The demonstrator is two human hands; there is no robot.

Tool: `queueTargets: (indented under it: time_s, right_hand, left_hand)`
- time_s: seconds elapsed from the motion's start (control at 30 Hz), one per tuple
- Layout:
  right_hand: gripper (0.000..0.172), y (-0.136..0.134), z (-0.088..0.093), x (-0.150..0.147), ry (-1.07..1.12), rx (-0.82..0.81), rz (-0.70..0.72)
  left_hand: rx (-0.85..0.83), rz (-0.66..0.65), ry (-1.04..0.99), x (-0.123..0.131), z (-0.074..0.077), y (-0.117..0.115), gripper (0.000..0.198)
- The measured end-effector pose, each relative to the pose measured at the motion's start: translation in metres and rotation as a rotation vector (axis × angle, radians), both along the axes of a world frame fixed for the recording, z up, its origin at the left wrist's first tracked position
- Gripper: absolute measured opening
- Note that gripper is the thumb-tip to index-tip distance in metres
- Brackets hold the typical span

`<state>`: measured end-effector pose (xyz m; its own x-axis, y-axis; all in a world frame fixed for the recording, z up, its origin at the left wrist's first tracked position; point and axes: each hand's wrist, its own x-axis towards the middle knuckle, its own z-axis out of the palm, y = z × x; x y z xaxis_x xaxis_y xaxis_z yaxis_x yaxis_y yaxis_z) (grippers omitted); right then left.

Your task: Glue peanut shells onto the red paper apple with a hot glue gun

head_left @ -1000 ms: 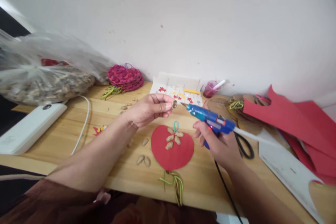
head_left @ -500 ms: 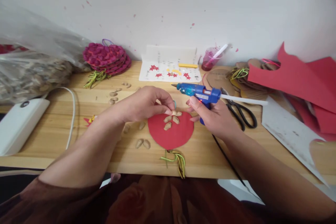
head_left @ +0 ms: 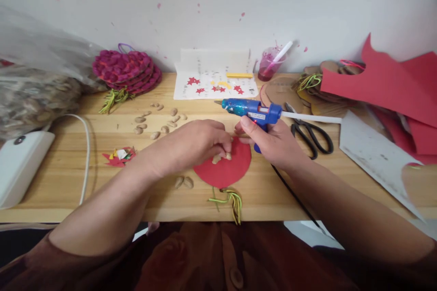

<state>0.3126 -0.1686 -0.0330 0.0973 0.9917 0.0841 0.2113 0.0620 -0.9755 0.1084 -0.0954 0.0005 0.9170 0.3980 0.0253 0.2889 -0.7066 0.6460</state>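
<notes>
A round red card (head_left: 221, 176) lies at the table's front, with peanuts (head_left: 216, 159) on its upper half. My left hand (head_left: 205, 143) is over them, its fingers pinched together on a peanut (head_left: 228, 156) at the card; the fingers partly hide it. In my right hand (head_left: 273, 143) is a blue hot glue gun (head_left: 239, 106), held above the card's right edge. Its nozzle points left and a white glue stick (head_left: 312, 117) sticks out the back. A yellow-green tassel (head_left: 235, 202) hangs from the card's lower edge.
Loose peanuts (head_left: 164, 129) and paper scraps (head_left: 119, 157) lie to the left, near a white power bank (head_left: 25, 168) with its cable. Scissors (head_left: 312, 138) and red card offcuts (head_left: 385, 93) are right. Behind stand a paper sheet (head_left: 180, 86) and a cup (head_left: 269, 64).
My left hand has shifted slightly right and down, its fingers now covering more of the peanuts. The camera view has moved a little; the glue gun stays in my right hand.
</notes>
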Motion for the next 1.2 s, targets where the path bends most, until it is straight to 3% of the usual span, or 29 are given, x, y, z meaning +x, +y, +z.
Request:
queueTargets:
  time_s: [0.43, 1.2]
  right_hand:
    - [0.031, -0.001, 0.001, 0.000, -0.029, 0.006, 0.011]
    - [0.031, 0.000, -0.002, -0.001, -0.053, 0.023, 0.003]
  left_hand:
    - [0.238, -0.065, 0.162, 0.006, 0.003, -0.014, 0.026]
    - [0.283, -0.071, 0.254, 0.008, 0.008, -0.021, 0.023]
